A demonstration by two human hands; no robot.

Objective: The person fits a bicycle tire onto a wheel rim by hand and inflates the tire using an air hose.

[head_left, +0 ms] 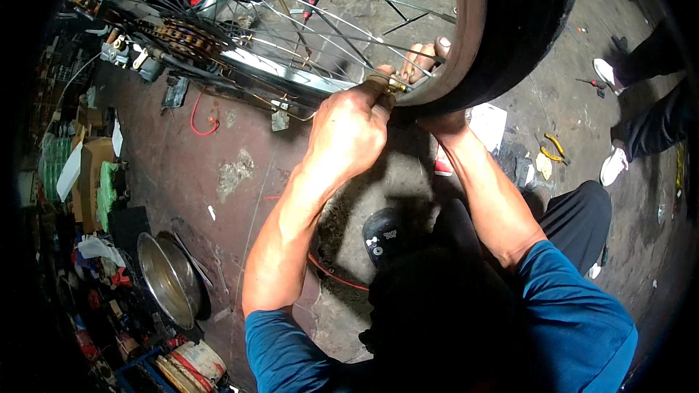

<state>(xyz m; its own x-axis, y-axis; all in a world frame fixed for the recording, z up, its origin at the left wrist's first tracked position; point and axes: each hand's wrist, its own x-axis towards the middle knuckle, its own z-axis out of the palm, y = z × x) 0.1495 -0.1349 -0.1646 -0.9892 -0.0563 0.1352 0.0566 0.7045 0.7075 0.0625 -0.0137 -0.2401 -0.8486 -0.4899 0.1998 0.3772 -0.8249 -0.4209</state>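
Observation:
A bicycle wheel with a black tyre (pixel 530 36), grey rim (pixel 466 29) and spokes fills the top, with a rusty sprocket cluster (pixel 186 36) at left. My left hand (pixel 348 127) is at the lower rim, its thumb and finger closed on a small brass valve (pixel 399 87) among the spokes; the fingertips are partly hidden. My right hand (pixel 424 58) comes from beneath the tyre, its fingers curled up round the rim beside the valve, its palm hidden.
Yellow-handled pliers (pixel 553 147) and screwdrivers (pixel 591 84) lie on the floor (pixel 277 153). Another person's legs (pixel 641 127) stand at right. A steel basin (pixel 167 276), cardboard (pixel 95 182) and clutter line the left. A red hose (pixel 205 124) lies below the wheel.

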